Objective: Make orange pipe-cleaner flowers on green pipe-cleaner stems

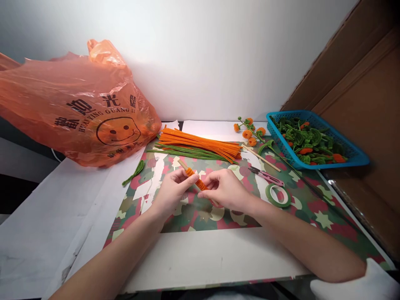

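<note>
Between my two hands is a thin wooden stick (182, 164) with an orange pipe cleaner (201, 183) coiled around its middle. My left hand (175, 186) pinches the coil near its upper left end, thumb on top. Fingers of my right hand (225, 189) close on the lower right end of the coil. The stick slants from upper left to lower right, and its lower part is partly hidden by my right hand. Just beyond my hands lies a bundle of straight orange pipe cleaners (193, 141), with green pipe cleaners (190, 152) along its near side.
An orange plastic bag (78, 91) stands at left, near a green looped piece (134, 173). To the right lie a second stick (261, 158), pink-handled snips (268, 176), green tape (278, 196) and orange pipe-cleaner flowers (248, 132). A blue basket (318, 166) holds green and orange pieces.
</note>
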A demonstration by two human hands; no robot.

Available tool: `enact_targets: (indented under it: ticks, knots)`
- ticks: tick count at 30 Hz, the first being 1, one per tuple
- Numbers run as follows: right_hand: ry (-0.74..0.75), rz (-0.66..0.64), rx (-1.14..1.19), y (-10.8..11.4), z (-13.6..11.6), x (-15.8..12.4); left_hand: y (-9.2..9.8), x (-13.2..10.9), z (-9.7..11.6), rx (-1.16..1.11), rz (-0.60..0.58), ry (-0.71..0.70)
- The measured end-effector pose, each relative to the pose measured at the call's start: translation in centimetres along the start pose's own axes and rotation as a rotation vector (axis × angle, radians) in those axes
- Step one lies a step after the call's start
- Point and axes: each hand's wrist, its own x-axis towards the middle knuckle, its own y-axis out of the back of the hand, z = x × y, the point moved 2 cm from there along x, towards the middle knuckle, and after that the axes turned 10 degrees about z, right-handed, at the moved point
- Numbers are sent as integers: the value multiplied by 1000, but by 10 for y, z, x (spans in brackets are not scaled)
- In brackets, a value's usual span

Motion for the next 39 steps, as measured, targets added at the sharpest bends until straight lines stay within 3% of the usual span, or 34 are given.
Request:
enact_targets:
  ticks: [3, 9, 15, 19, 23, 30, 35, 39]
  knots:
    - [-122, -187, 259, 2, 8, 4, 0, 2, 0, -113, -85, 28]
    - [-247, -368, 534, 7, 15, 8, -2, 1, 8, -338, -244, 45]
    - [-340, -500, 603, 6, 14, 5, 1, 3, 6, -310, -240, 53]
    - [-264, -507, 543, 7, 12, 5, 3, 4, 6, -312, -195, 78]
    - [-131, -380, 341, 8, 8, 4, 4, 6, 4, -259, -90, 38]
    - [145, 65, -210, 7, -2, -4, 6, 4, 3, -121, 49, -107]
    - [403, 219, -590, 6, -12, -10, 4, -5, 10, -71, 132, -204]
    - [521, 291, -809, 2, -14, -13, 3, -8, 12, -90, 158, -228]
